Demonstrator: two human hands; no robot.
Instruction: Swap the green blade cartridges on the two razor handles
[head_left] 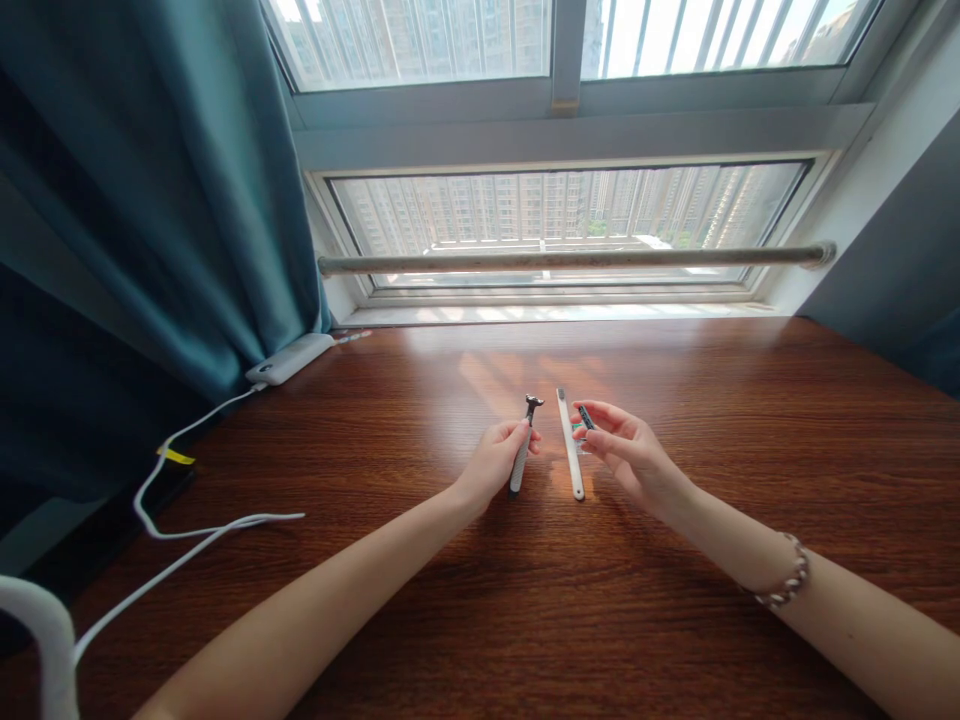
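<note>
1. Near the middle of the frame, the left hand is closed around a razor, thumb on its grey handle; the head points toward the top of the frame.
2. Right of centre, the right hand pinches a small dark piece between thumb and fingers.
3. Something clear and green shows just below that piece, too small to make out.
4. Between the hands, a white toothbrush lies on the brown counter, bristle end toward the top of the frame and slightly left.
5. A bracelet circles the right wrist, lower right.
6. At the left, a white box sits at the counter's far edge beside a blue curtain, with a white cable running from it.
7. A rail crosses the window at upper centre.
</note>
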